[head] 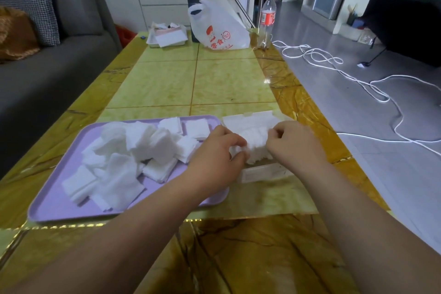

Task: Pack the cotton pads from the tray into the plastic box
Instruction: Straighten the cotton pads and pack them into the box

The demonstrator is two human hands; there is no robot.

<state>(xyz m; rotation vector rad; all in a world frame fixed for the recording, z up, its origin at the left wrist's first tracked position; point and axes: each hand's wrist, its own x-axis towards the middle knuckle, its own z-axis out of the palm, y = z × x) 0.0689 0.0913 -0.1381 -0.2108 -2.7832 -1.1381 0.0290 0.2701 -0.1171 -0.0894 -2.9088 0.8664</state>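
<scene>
The left hand (216,150) and the right hand (292,142) are both closed on one stack (256,144) of cotton pads, right of frame centre. Left fingers are curled against the stack's left end; right fingers pinch its right end. The stack sits in or just over the box (262,173); which one cannot be determined, as the hands cover the contact area. The box is clear plastic. Its lid (250,119) lies open toward the top of the frame, behind the stack.

The tray (55,200) is lilac and occupies the lower left, touching the box's left side. Loose pads (133,148) lie heaped across it, some in small stacks, some single.

Both tray and box rest on the bench (191,83), which is tiled yellow-green. At its far end, top centre, stand a bag (219,28) and a bottle (267,16).
</scene>
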